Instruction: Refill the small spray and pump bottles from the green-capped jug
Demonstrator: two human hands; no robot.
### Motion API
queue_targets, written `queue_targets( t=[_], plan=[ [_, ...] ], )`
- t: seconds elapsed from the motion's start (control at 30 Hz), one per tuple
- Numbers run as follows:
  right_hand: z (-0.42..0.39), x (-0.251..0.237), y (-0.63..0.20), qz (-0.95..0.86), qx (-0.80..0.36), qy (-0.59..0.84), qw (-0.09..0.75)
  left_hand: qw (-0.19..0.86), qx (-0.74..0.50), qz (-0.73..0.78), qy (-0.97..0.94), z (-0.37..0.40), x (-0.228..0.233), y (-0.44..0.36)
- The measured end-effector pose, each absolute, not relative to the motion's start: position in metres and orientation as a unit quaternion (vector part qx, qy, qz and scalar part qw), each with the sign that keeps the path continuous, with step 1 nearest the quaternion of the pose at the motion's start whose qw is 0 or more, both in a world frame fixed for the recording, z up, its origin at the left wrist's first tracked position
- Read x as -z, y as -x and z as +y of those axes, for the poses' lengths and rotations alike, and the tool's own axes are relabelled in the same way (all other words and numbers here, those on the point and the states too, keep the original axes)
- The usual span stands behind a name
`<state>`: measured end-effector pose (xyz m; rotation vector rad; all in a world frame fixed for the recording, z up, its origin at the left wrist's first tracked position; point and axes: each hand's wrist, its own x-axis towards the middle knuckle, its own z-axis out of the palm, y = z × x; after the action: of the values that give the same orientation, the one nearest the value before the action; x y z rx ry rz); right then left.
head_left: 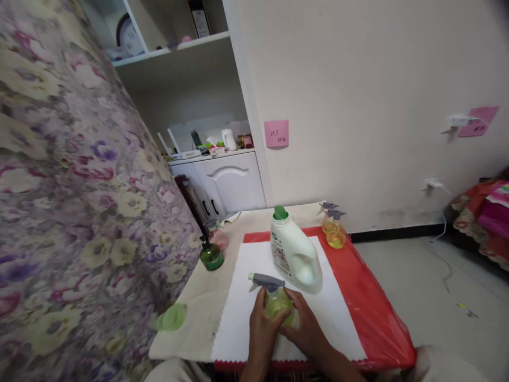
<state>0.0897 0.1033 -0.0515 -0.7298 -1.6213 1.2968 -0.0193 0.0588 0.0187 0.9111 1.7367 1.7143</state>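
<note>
Spray bottle (275, 300), small and yellow-green with a grey trigger head, stands on the white mat (238, 318) before the detergent jug (294, 254). Left hand (263, 323) and right hand (304, 329) wrap its round belly. It looks light, smooth, probably slippery; the neck would offer a surer hold.

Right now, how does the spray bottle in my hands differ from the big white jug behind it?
The spray bottle is small, see-through yellow-green, with a grey trigger head; the white jug is larger, opaque, with a green cap and a built-in handle. The left hand and right hand hold the spray bottle; the jug stands untouched. Both stand upright on the white mat.
</note>
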Motion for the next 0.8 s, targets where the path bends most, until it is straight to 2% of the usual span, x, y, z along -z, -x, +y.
queue_targets(
  t=[0.27, 0.47, 0.63, 0.8],
  plan=[
    [0.104, 0.055, -0.085, -0.668, -0.488, 0.299, 0.476, 0.299, -0.621, 0.596, -0.412, 0.05, 0.025, 0.04],
    [0.106, 0.045, -0.075, -0.681, -0.476, 0.304, 0.465, 0.324, -0.636, 0.576, -0.399, 0.039, 0.032, 0.06],
    [0.107, 0.042, -0.075, -0.685, -0.474, 0.339, 0.437, 0.283, -0.54, 0.672, -0.421, 0.035, 0.037, 0.09],
    [0.107, 0.041, -0.077, -0.674, -0.485, 0.353, 0.431, 0.232, -0.481, 0.695, -0.482, 0.035, 0.053, 0.1]
  ],
)
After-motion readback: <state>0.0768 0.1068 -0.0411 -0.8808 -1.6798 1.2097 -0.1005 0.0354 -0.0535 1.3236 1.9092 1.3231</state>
